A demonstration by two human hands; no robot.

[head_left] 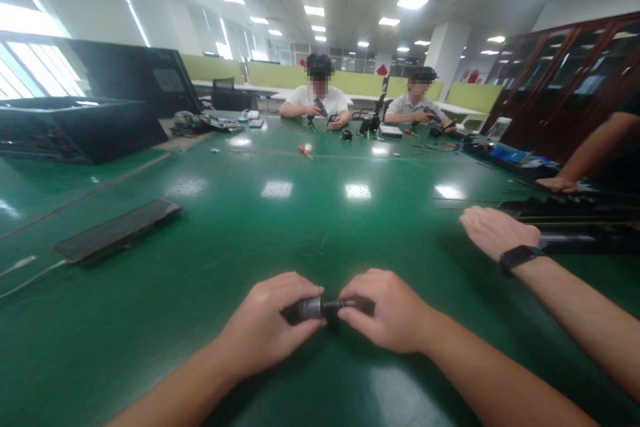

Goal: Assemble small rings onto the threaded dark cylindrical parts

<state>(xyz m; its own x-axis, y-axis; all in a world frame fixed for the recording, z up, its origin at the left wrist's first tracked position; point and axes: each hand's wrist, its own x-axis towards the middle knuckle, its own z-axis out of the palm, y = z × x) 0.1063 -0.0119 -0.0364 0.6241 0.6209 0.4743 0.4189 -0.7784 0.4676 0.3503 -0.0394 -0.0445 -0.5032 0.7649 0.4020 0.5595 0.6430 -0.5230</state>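
Observation:
Low in the middle of the head view is a small silver-grey cylinder with a thin dark shaft [313, 308], lying roughly level just above or on the green table [280, 240]; I cannot tell which. My left hand [267, 320] is closed around the cylinder's thick end, thumb and fingers on either side. The thin shaft end is pinched by my right hand [390, 312], between thumb and fingertips. Both outer ends of the part are hidden by the fingers, and its exact kind does not show.
A long dark flat device [120, 230] with a white cable lies at left, before a large black case [80, 130]. At right, a co-worker's hand with a watch [500, 237] rests near black bars [585, 237]. An orange screwdriver [305, 151] lies farther back. Two people sit opposite.

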